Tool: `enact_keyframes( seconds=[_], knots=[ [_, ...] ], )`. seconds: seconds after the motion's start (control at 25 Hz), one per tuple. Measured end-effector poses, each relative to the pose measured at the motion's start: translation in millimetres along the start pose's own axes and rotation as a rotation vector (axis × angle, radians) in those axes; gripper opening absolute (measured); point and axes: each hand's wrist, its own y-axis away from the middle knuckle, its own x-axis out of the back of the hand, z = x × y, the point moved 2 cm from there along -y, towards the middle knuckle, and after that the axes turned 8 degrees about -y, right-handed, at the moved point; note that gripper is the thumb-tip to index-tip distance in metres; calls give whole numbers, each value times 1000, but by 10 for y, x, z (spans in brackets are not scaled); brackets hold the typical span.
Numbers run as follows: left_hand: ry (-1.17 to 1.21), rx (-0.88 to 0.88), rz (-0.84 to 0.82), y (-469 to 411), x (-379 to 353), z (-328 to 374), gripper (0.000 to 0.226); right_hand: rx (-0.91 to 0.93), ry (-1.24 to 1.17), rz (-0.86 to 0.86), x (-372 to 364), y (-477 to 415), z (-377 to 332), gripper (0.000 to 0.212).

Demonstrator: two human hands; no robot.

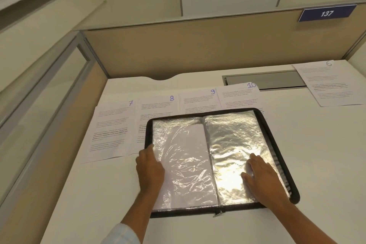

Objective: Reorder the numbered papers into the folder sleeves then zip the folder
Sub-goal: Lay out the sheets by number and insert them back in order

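A black zip folder (281,156) lies open on the white desk, its shiny clear sleeves showing. The left sleeve (184,156) holds a white sheet; the right sleeve (235,136) glares under the light. My left hand (149,166) rests on the folder's left edge and the left sleeve. My right hand (261,176) lies flat on the right sleeve, fingers spread. Behind the folder lie printed papers numbered 7 (111,128), 8 (156,107), 9 (198,99) and 10 (237,95). Paper 6 (330,83) sits at the far right. The zip pull (217,213) hangs at the front edge.
A beige partition (198,49) closes the desk's back, with a glass-framed panel (39,105) on the left. A grey cable tray lid (265,80) is set into the desk behind paper 10. A blue sign reading 137 (326,13) hangs on the partition.
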Motion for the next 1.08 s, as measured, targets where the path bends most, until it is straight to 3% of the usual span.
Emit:
enact_keyframes(
  seconds=[0.08,0.2,0.36,0.88,1.08],
  knots=[
    [-156,-210,21,75,-108,77,55,-13,0,-4,-16,-1,18,31],
    [-267,-392,-108,259,-293,234,56,-13,0,4,19,12,-20,30],
    [-348,-415,-165,355,-532,119,81,25,24,14,33,37,-36,34],
    [-465,-427,-95,389,-560,87,80,131,114,-6,161,74,-82,76],
    [-454,-474,-107,669,-748,535,82,136,115,-80,212,84,-36,70]
  ],
)
